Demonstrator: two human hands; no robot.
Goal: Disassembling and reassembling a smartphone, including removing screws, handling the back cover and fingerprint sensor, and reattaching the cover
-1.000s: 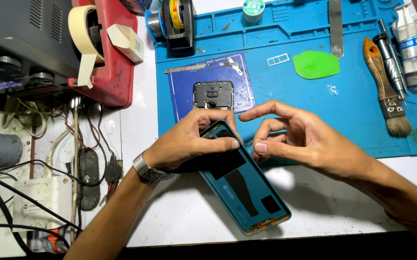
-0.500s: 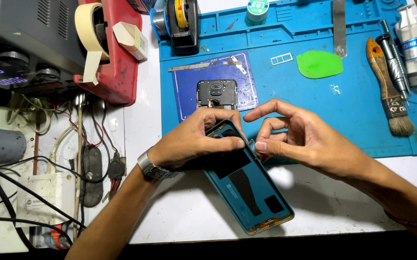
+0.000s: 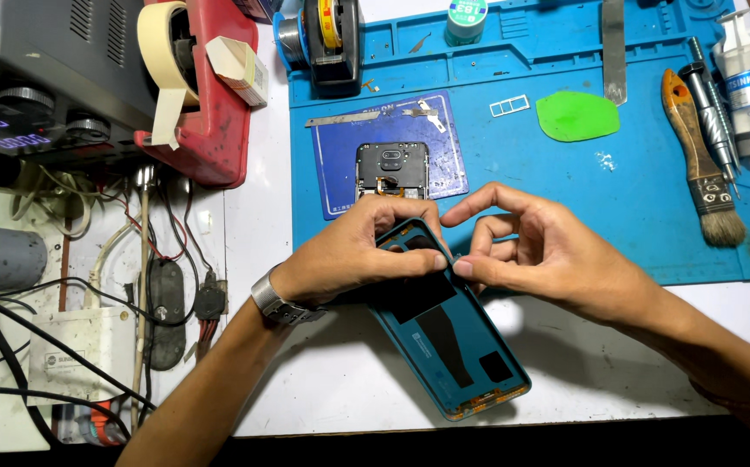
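My left hand (image 3: 353, 251) and right hand (image 3: 535, 251) meet fingertip to fingertip, both pinching the upper end of the teal phone back cover (image 3: 453, 346). The cover lies inside-up, dark patches showing, angling off the blue work mat (image 3: 634, 182) onto the white table (image 3: 349, 380). Beyond the cover, on the mat, sits a small dark camera module (image 3: 392, 169).

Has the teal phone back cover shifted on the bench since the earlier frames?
No. The teal phone back cover keeps its place against the blue mat's lower edge; the small drift matches the whole view.
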